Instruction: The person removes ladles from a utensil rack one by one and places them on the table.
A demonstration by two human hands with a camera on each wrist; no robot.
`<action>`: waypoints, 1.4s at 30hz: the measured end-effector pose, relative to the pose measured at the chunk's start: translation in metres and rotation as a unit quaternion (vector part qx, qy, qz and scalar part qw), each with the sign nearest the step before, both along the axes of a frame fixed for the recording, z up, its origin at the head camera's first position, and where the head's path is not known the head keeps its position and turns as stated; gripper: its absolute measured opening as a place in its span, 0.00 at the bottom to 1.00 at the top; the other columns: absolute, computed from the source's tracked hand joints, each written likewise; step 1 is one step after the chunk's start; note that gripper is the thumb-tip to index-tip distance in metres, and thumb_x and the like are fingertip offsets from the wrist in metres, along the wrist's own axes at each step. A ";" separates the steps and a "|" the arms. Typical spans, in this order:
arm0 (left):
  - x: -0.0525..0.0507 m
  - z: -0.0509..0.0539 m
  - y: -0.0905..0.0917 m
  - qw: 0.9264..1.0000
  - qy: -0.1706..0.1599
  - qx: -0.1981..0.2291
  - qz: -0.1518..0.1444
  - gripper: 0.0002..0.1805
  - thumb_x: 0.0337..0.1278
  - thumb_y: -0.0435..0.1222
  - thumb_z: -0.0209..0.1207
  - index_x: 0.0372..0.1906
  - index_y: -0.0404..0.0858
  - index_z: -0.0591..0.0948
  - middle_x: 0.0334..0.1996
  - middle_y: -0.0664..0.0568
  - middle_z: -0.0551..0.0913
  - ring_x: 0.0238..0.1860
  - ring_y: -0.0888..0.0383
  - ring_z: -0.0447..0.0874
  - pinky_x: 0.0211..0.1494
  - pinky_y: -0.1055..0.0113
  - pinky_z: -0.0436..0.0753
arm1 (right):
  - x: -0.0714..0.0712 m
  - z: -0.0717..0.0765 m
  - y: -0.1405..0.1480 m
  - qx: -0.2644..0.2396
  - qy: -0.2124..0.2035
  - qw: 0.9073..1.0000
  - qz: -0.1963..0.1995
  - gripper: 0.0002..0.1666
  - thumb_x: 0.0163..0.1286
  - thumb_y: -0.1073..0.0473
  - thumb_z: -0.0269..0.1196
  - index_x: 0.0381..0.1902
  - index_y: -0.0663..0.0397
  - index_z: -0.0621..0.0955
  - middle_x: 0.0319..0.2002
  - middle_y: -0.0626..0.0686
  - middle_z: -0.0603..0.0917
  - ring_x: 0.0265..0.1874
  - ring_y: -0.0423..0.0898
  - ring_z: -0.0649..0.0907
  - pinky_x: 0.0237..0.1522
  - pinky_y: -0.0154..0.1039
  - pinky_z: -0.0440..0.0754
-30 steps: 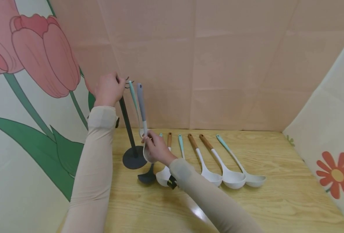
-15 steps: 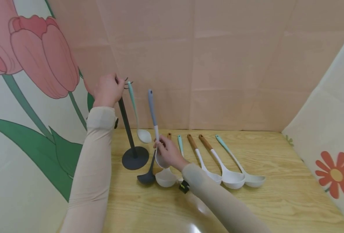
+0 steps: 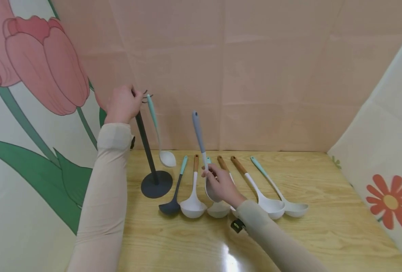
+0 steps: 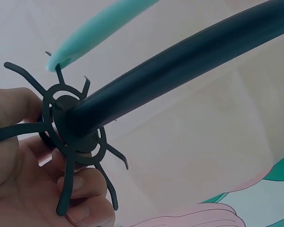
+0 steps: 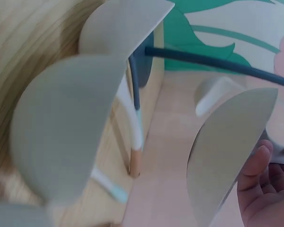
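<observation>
My left hand (image 3: 122, 104) grips the top of a black utensil stand (image 3: 145, 143). Its fingers curl behind the ring of hooks (image 4: 68, 194) in the left wrist view. From one hook hangs a ladle with a mint handle (image 3: 153, 113), its white bowl down. My right hand (image 3: 222, 185) holds a ladle with a grey-blue handle (image 3: 198, 132) by its white neck, handle up. This ladle is above the table, apart from the stand, its bowl (image 5: 229, 151) partly behind the hand in the head view.
Several ladles lie in a row on the wooden table (image 3: 173, 241): a dark one (image 3: 170, 207), a white one with a brown handle (image 3: 193, 209), and others rightward. My right hand and sleeve partly cover some. A pink backdrop (image 3: 272, 75) stands behind the table.
My right hand has carried the grey-blue-handled ladle rightward and slightly down, away from the stand. The mint-handled ladle stays hanging, and my left hand keeps hold of the stand's top.
</observation>
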State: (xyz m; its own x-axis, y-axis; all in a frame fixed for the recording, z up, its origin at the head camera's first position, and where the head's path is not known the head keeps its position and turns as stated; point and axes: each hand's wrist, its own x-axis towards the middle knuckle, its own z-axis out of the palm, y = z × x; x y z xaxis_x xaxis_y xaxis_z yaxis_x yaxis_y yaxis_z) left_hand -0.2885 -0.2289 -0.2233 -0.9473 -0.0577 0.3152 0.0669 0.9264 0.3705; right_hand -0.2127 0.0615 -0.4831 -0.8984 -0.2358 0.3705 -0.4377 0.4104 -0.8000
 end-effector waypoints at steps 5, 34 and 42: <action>0.002 0.001 0.001 1.000 -0.009 0.004 -0.001 0.18 0.71 0.45 0.37 0.43 0.37 0.73 0.40 0.44 0.75 0.41 0.46 0.73 0.43 0.53 0.70 | 0.006 -0.004 0.027 0.004 0.005 1.000 -0.017 0.13 0.79 0.59 0.53 0.51 0.57 0.82 0.38 0.53 0.87 0.38 0.47 0.84 0.41 0.42 0.81; 0.009 -0.002 -0.001 1.000 0.008 0.013 -0.011 0.19 0.71 0.45 0.37 0.42 0.36 0.73 0.38 0.44 0.75 0.39 0.47 0.73 0.39 0.55 0.70 | 0.027 -0.026 0.147 0.088 0.032 0.985 -0.145 0.11 0.78 0.62 0.53 0.49 0.60 0.80 0.37 0.53 0.88 0.36 0.42 0.82 0.39 0.37 0.79; 0.010 -0.004 -0.001 1.000 0.017 0.012 -0.012 0.18 0.71 0.44 0.37 0.40 0.37 0.72 0.38 0.43 0.75 0.37 0.46 0.73 0.38 0.55 0.70 | 0.029 -0.014 0.177 0.095 0.012 0.980 -0.173 0.15 0.79 0.60 0.51 0.52 0.64 0.79 0.40 0.59 0.86 0.33 0.43 0.80 0.32 0.32 0.77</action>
State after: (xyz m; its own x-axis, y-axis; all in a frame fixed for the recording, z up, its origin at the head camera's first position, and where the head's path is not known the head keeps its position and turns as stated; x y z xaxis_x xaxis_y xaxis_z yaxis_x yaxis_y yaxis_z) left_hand -0.2789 -0.2298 -0.2270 -0.9373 -0.0431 0.3458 0.1018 0.9151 0.3901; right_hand -0.1838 0.2385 -0.4975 -0.9284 0.0150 0.3712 -0.2633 0.6784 -0.6859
